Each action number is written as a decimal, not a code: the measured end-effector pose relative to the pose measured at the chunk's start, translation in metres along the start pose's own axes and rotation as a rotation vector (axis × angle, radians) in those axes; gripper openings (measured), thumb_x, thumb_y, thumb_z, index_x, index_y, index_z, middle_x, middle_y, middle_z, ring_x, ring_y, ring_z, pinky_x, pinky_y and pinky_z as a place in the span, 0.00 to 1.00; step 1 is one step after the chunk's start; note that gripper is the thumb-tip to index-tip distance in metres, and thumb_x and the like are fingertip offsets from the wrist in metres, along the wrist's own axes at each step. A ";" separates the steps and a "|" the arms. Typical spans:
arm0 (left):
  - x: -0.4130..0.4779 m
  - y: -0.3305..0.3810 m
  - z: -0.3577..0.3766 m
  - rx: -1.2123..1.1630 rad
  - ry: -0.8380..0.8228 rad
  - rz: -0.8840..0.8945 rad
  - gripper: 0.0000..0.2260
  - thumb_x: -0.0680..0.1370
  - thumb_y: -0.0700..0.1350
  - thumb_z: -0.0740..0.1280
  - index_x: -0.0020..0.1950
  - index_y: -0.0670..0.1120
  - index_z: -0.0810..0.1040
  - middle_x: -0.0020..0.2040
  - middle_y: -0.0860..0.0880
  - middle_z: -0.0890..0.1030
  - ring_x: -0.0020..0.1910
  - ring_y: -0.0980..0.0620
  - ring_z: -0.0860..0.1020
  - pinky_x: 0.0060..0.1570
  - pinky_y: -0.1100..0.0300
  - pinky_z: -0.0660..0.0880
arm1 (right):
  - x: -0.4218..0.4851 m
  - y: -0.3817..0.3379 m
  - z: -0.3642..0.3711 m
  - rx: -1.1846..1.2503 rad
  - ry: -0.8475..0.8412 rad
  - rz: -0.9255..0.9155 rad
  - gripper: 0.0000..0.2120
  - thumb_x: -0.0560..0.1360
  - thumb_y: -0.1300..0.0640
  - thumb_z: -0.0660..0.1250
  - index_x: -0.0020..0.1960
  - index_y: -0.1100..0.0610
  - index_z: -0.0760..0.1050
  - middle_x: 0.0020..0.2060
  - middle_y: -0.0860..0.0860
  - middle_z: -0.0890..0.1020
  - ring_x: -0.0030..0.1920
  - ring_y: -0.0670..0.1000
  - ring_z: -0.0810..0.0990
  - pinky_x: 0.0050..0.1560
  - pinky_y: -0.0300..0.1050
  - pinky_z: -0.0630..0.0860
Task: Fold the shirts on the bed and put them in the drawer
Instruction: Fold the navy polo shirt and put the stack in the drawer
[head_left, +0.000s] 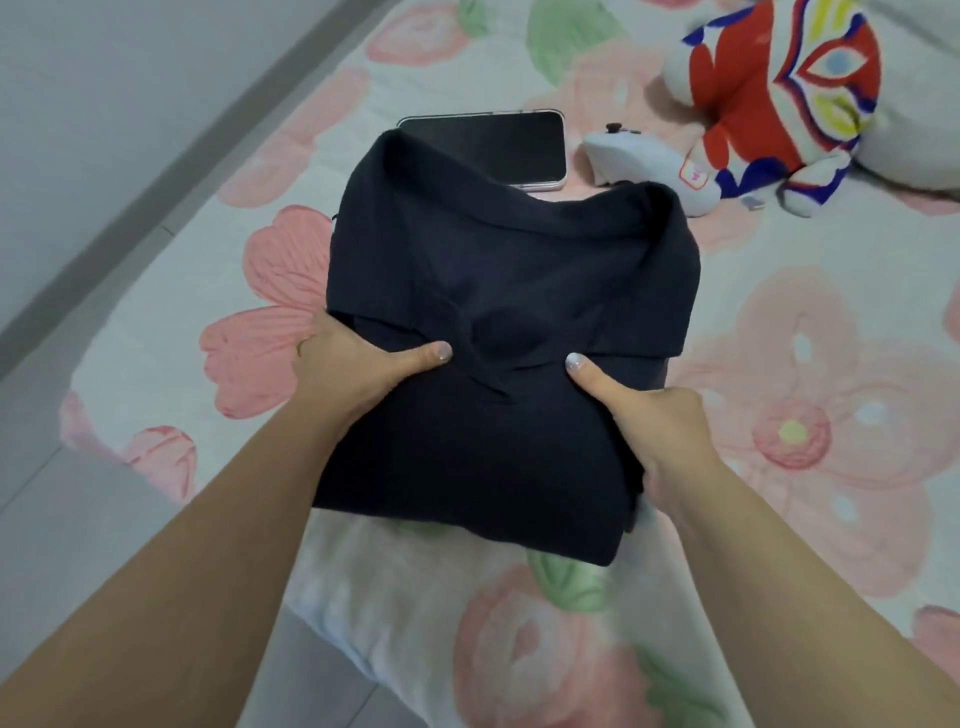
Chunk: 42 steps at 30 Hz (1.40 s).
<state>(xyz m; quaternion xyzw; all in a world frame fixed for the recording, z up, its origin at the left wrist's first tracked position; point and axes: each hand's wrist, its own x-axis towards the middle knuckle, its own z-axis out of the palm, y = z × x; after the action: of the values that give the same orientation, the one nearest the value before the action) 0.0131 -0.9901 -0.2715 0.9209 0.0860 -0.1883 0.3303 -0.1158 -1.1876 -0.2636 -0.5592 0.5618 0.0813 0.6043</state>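
On floral bed (810, 332), left hand (343, 364) and right hand (660, 431) grip folded dark shirt (498, 415).

A single wide-angle head camera looks steeply forward and down, close over the bed (810, 467), with both forearms reaching in from the bottom corners and the floor (78, 156) bordering the frame's left edge.

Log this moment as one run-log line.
stage: lifting folded shirt | left hand: gripping dark shirt | right hand: gripping it | bed: phone behind
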 end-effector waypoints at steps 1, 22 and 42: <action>0.000 -0.002 0.001 -0.003 -0.014 0.007 0.53 0.45 0.69 0.74 0.64 0.46 0.69 0.61 0.49 0.75 0.63 0.47 0.71 0.61 0.53 0.69 | 0.002 -0.001 0.000 -0.022 -0.022 0.000 0.50 0.41 0.35 0.78 0.57 0.59 0.74 0.50 0.51 0.81 0.49 0.55 0.80 0.52 0.52 0.78; -0.022 -0.002 0.007 -0.169 -0.019 -0.054 0.40 0.53 0.59 0.80 0.62 0.47 0.73 0.58 0.51 0.78 0.54 0.53 0.76 0.52 0.61 0.70 | 0.025 0.004 0.011 -0.106 -0.101 -0.208 0.29 0.50 0.49 0.80 0.49 0.53 0.78 0.43 0.48 0.83 0.44 0.51 0.81 0.47 0.44 0.76; -0.647 -0.128 -0.079 -0.764 0.373 -0.761 0.21 0.57 0.46 0.81 0.46 0.48 0.78 0.42 0.50 0.81 0.42 0.50 0.80 0.45 0.57 0.75 | -0.355 0.183 -0.174 -0.857 -0.790 -0.487 0.26 0.51 0.46 0.78 0.46 0.49 0.75 0.42 0.45 0.83 0.44 0.49 0.81 0.49 0.49 0.78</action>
<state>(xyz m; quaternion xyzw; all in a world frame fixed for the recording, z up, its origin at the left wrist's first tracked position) -0.5921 -0.8628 -0.0281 0.6579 0.5306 -0.0839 0.5278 -0.4773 -1.0664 -0.0523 -0.7911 0.0704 0.3597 0.4897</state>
